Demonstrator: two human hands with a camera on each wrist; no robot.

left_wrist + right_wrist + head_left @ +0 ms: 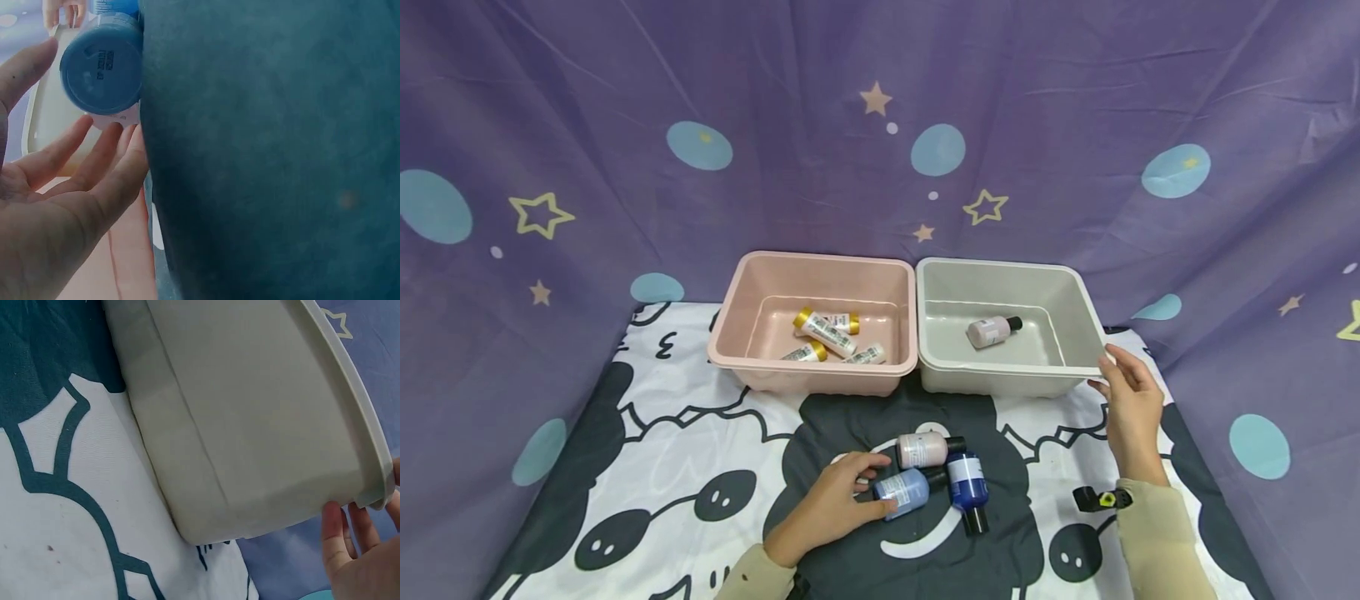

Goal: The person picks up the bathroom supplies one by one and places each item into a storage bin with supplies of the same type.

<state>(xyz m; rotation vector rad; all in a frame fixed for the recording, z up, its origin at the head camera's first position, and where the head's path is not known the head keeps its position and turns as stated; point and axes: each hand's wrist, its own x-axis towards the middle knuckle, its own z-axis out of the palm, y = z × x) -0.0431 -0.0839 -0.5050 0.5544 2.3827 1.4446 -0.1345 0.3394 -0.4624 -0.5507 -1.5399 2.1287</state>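
My left hand (842,500) is spread around the base end of a light blue bottle (904,492) lying on the cloth. In the left wrist view the thumb and fingers stand on either side of the round base (102,69), with a gap at the thumb. Against that bottle lie a pale pink bottle (922,450) and a dark blue bottle (967,485), all with black caps. My right hand (1131,408) grips the front right corner of the light grey bin (992,379), thumb at the rim and fingertips under it.
Inside the grey bin lies another pale pink bottle (990,332). A pink bin (820,379) stands beside it on the left, holding several white tubes (827,333), some with visible yellow caps. A purple patterned curtain (820,167) rises behind both bins. The cloth (700,467) has a sheep print.
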